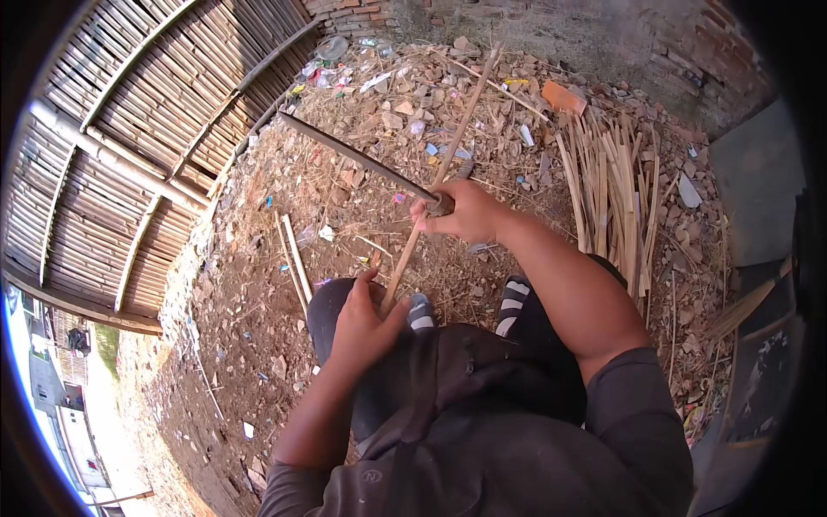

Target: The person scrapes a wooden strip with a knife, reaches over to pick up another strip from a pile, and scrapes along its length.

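Note:
My right hand is closed around the short handle of a long knife, whose narrow dark blade points up and to the left. A long thin bamboo strip runs from the far ground down toward my lap. It crosses the knife close to the handle, by my right fingers; whether those fingers also press on it, I cannot tell. At its near end, my left hand grips the strip above my left knee, with thumb and fingers on either side of it.
Split bamboo strips lie in a pile on the right. Two short pieces rest on the rubble ground at left. A bamboo fence stands left, a brick wall behind. An orange tile piece lies near the pile.

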Demonstrator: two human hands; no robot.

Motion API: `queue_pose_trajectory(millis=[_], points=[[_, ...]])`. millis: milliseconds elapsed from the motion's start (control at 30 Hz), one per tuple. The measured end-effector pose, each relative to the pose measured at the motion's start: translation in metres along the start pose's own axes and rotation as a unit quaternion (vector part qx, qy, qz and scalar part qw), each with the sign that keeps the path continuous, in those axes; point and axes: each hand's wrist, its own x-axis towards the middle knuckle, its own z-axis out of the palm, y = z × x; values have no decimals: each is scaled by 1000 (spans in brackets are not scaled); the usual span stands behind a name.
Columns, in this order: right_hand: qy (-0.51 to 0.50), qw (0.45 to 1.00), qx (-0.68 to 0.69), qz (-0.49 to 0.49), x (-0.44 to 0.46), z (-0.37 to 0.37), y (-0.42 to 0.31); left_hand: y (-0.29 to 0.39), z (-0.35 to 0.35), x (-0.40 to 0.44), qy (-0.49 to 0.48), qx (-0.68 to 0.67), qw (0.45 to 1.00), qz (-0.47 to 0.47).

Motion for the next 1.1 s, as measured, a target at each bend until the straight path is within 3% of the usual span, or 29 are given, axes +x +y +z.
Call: queue_pose_trajectory(millis=[33,133,167,300,400,500,700,800,900,1100], points=[[-7,1000,-17,1,0,-1,1,4,4,7,-38,48,998,-24],[9,995,-93,-15,1,-4,2,-8,22,14,-4,52,999,-13],[30,990,-134,-21,0,-6,0,-11,22,12,33,13,999,12],[74,948,-307,26,-7,-7,-30,-14,6,12,33,-78,996,-27],[-11,924,-382,14,-7,-7,-37,-20,2,14,-18,-102,992,-73],[-67,877,-476,4,-11,-2,-45,-11,3,11,-25,-57,997,-34],[6,905,-419,68,-3,-24,-3,-18,5,6,-39,-65,997,-19],[-21,886,-460,47,-3,-15,-5,-21,9,7,-14,-90,996,-7],[-21,865,-500,-39,-7,9,0,-16,3,7,-44,-82,995,-29],[30,926,-369,81,16,-11,24,-20,3,10,-39,-84,995,-29]])
